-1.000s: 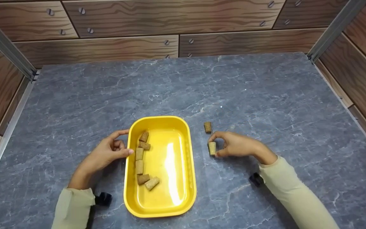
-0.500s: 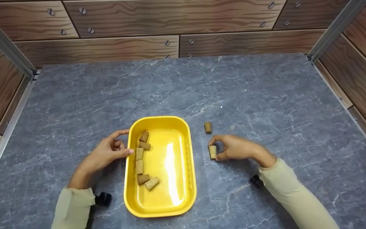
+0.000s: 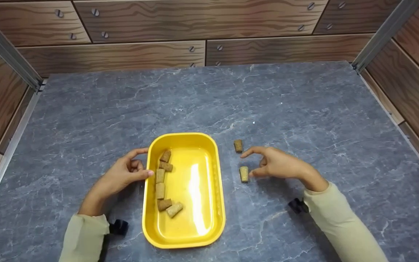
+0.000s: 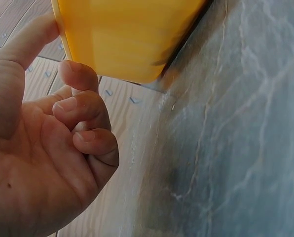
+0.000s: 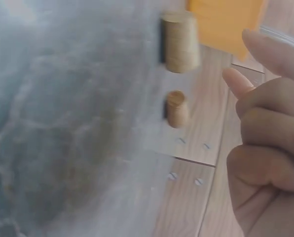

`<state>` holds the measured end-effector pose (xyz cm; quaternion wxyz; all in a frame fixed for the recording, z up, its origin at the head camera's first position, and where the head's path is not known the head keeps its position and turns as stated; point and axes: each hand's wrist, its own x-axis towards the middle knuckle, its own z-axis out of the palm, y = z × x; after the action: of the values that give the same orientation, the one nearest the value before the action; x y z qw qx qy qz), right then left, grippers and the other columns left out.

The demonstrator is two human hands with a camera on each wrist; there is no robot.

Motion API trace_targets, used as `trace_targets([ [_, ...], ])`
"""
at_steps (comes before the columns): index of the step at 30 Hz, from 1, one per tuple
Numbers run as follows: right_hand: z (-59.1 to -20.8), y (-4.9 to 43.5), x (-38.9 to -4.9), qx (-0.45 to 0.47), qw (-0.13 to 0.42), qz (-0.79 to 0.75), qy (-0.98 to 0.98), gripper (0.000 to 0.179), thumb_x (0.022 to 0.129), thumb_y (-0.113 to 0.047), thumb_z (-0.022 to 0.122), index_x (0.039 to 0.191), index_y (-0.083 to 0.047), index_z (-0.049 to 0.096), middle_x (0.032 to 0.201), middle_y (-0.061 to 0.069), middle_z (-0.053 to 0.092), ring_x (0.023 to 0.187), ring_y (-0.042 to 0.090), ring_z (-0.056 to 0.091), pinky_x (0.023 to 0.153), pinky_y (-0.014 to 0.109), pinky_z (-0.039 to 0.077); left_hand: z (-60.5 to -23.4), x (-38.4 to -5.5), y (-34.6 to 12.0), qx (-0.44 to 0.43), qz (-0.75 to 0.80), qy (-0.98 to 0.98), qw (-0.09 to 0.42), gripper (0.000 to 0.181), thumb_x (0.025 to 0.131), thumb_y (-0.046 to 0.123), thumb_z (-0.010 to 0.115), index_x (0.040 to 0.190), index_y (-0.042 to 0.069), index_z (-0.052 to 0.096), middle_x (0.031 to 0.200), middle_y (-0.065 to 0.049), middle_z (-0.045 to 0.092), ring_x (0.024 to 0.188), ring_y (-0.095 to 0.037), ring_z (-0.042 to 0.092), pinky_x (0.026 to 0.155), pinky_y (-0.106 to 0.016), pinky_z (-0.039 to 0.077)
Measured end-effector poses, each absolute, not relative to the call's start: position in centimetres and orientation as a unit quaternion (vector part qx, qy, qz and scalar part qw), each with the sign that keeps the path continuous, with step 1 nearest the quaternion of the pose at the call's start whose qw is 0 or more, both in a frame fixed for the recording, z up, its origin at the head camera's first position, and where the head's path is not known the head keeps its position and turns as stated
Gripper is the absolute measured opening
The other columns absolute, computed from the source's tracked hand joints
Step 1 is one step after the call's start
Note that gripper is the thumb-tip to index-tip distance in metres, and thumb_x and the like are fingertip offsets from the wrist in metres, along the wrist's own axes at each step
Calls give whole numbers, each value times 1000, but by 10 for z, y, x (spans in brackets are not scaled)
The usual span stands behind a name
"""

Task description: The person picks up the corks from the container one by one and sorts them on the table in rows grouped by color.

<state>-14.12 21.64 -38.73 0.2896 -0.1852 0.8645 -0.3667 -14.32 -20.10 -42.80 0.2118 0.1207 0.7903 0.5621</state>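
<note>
In the head view a yellow plastic tray (image 3: pixel 184 244) lies on the table, with several corks inside along its left wall, among them a pale cork (image 3: pixel 174 210). My left hand (image 3: pixel 124 173) holds the tray's left rim between thumb and index finger; the other fingers are curled, as the left wrist view shows. Right of the tray, two corks stand apart on the table: a light cork (image 3: pixel 244 174) and, farther off, a darker cork (image 3: pixel 238 146). My right hand (image 3: pixel 276 163) is just right of them, holding nothing. Its thumb is beside the light cork, and its index finger extends near the darker one.
The grey marbled table (image 3: pixel 122 105) is bordered by wood-patterned panels (image 3: pixel 140 56) at the back and sides. Metal posts (image 3: pixel 380 34) stand at its rear corners. Both wrists carry a black device (image 3: pixel 119 227) on the sleeve.
My right hand slid the light cork slightly nearer, then let go; its fingers spread and it shifted slightly right. My left hand and the tray stay put.
</note>
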Motion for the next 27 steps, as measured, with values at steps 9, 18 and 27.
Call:
trace_targets([
  [9, -375, 217, -137, -194, 258, -414, 851, 46, 92, -19, 66, 134, -7, 51, 52, -7, 31, 43, 4, 23, 46, 19, 28, -429, -144, -201, 120, 561, 792, 208, 69, 87, 15, 71, 144, -1, 36, 73, 0, 54, 63, -7, 48, 63, -21, 42],
  [18, -378, 185, -134, -251, 221, -467, 819, 41, 90, -19, 69, 126, -4, 57, 52, -7, 38, 46, 2, 33, 53, 16, 35, -428, -143, -201, 116, 564, 791, 208, 69, 86, 15, 72, 143, -1, 37, 73, 0, 54, 63, -7, 47, 63, -21, 41],
  [27, -378, 139, -131, -332, 215, -465, 792, 36, 89, -16, 69, 122, -4, 59, 56, -8, 35, 49, 0, 30, 50, 16, 31, -428, -143, -201, 121, 567, 788, 208, 67, 87, 13, 71, 143, -1, 37, 74, 0, 54, 63, -7, 47, 62, -21, 41],
])
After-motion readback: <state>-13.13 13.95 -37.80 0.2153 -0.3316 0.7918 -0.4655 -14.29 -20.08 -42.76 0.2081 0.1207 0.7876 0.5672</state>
